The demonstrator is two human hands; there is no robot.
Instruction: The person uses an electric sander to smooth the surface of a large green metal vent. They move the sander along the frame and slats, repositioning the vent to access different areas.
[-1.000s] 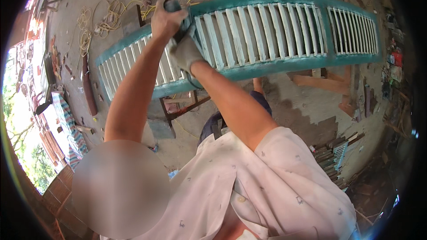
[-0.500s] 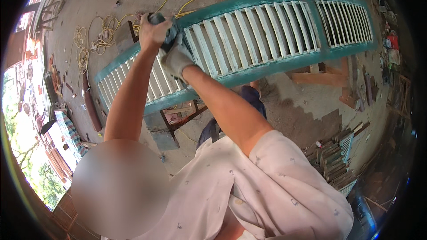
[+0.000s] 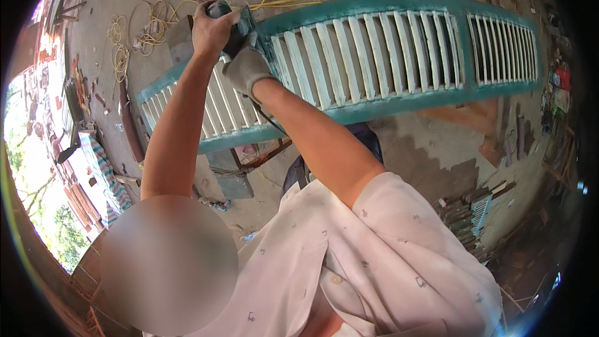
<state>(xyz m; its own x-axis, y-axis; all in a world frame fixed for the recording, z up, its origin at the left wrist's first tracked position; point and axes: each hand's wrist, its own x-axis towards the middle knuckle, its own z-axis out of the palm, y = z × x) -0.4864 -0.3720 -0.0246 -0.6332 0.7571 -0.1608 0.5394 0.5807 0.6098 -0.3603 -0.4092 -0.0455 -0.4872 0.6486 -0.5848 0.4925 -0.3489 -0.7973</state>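
A long louvred shutter [image 3: 374,109] with a green frame and white slats lies across the view. My bare left hand [image 3: 212,30] is closed round the top of a dark green and black hand-held power tool [image 3: 234,42]. My right hand [image 3: 248,70], in a grey glove, is wrapped round the tool's near end. The tool rests at the crossrail between two slatted sections, by the shutter's far edge; its underside is hidden. A dark cord [image 3: 269,118] trails below my right wrist.
Yellow cable [image 3: 299,1] runs behind the shutter and lies coiled [image 3: 118,37] on the floor at left. Wooden supports [image 3: 468,117] stand under the shutter's right part. Stacked timber strips [image 3: 465,215] lie at lower right. A dark roll [image 3: 130,122] lies at left.
Both hands and the power tool have moved slightly away from me along the crossrail, toward the shutter's far edge. The shutter sits a little further right in the view.
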